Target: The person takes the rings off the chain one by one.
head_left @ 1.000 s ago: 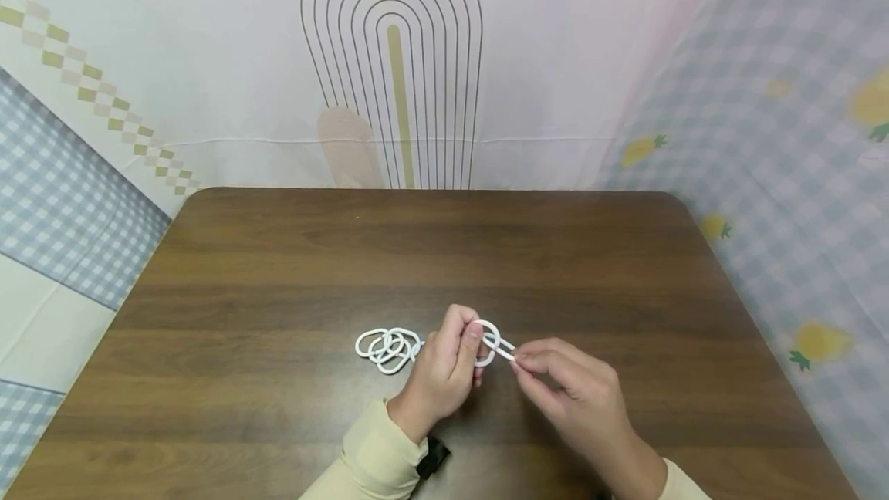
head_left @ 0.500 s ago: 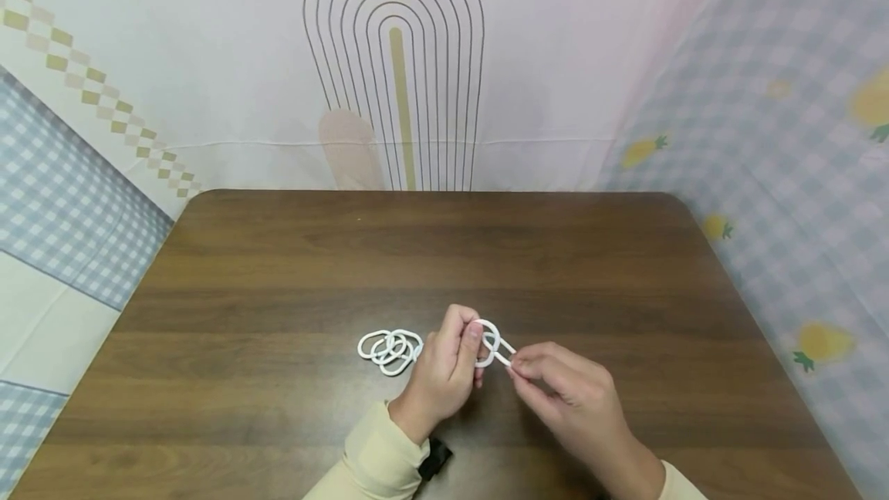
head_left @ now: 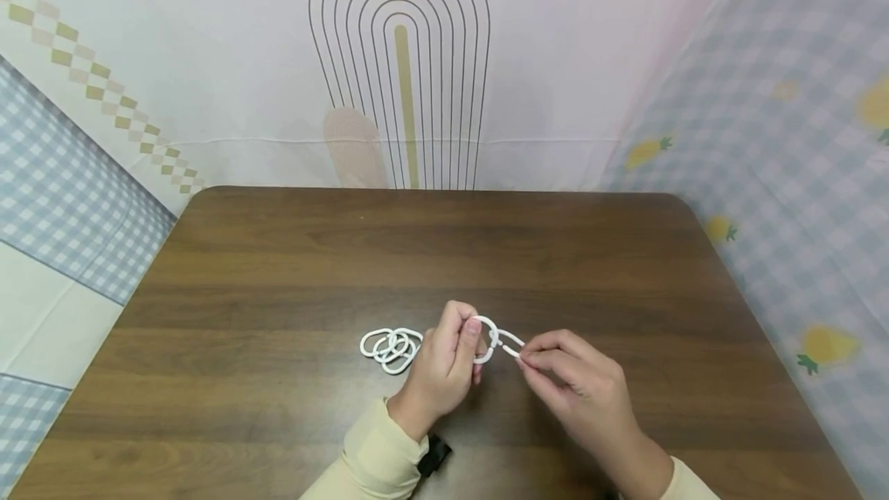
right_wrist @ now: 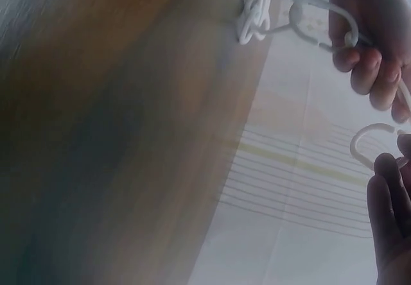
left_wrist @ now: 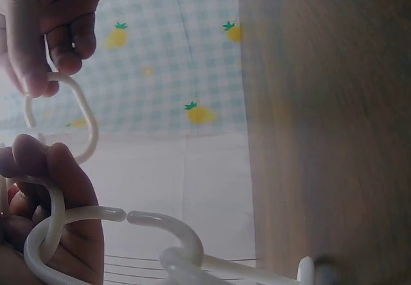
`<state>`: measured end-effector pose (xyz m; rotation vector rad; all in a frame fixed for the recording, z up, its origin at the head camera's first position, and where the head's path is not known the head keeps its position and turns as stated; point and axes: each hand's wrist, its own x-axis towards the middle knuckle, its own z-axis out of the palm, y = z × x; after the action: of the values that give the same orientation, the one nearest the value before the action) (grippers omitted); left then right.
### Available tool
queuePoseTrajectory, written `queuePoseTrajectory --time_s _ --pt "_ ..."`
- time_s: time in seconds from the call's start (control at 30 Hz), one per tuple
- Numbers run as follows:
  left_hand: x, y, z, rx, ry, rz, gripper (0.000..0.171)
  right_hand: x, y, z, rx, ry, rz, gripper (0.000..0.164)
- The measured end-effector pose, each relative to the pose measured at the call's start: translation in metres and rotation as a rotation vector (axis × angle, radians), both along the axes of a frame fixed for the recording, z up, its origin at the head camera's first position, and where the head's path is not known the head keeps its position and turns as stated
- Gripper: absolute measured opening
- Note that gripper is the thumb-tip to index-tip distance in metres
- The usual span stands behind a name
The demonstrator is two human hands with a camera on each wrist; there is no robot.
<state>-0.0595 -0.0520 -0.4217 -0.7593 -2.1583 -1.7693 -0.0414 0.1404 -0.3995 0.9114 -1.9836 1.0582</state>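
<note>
My left hand (head_left: pixel 444 357) grips a white plastic chain link (head_left: pixel 493 325), its rounded end poking out past the thumb. The right hand (head_left: pixel 583 388) pinches the far end of another white link (head_left: pixel 514 337) between thumb and fingertips. This second link's near end overlaps the left hand's link in the head view; a gap in its loop shows in the right wrist view. Below the left hand in the left wrist view hang joined links (left_wrist: pixel 164 222). They lead down to a small pile of chain (head_left: pixel 397 344) on the table, left of the hand.
The brown wooden table (head_left: pixel 444 253) spreads around both hands. A printed white cloth (head_left: pixel 556 60) hangs behind it, with checked cloth (head_left: pixel 799 199) at the right side. A black piece (head_left: pixel 434 455) sits at the left cuff.
The right hand has shifted slightly right and up, drawing its link farther out from the left hand's link and turning it. The left hand and chain pile stay nearly where they were.
</note>
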Motion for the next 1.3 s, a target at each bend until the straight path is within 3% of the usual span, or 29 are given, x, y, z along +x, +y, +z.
queuePoseTrajectory --time_s 0.23,0.5,0.73,0.9,1.07,1.17,1.3 --pt "-0.001 -0.001 0.001 -0.02 0.003 0.014 0.009 -0.008 0.013 -0.004 0.048 -0.024 -0.088 0.019" --pt "-0.001 -0.001 0.0 -0.026 0.017 0.025 0.01 -0.011 0.02 -0.008 0.112 -0.057 -0.145 0.038" --pt "0.0 -0.002 0.0 -0.028 0.014 0.027 0.01 -0.015 0.028 -0.009 0.157 -0.07 -0.153 0.029" --pt "0.0 -0.002 0.001 -0.029 0.021 0.034 0.01 -0.018 0.032 -0.012 0.198 -0.088 -0.183 0.039" --pt "-0.001 -0.003 0.001 -0.03 0.025 0.04 0.01 -0.023 0.039 -0.016 0.285 -0.097 -0.233 0.009" --pt "-0.001 -0.003 0.001 -0.031 0.022 0.041 0.009 -0.026 0.042 -0.017 0.342 -0.09 -0.279 0.022" --pt "-0.001 -0.003 0.001 -0.041 0.019 0.046 0.009 -0.027 0.047 -0.02 0.405 -0.125 -0.323 0.023"
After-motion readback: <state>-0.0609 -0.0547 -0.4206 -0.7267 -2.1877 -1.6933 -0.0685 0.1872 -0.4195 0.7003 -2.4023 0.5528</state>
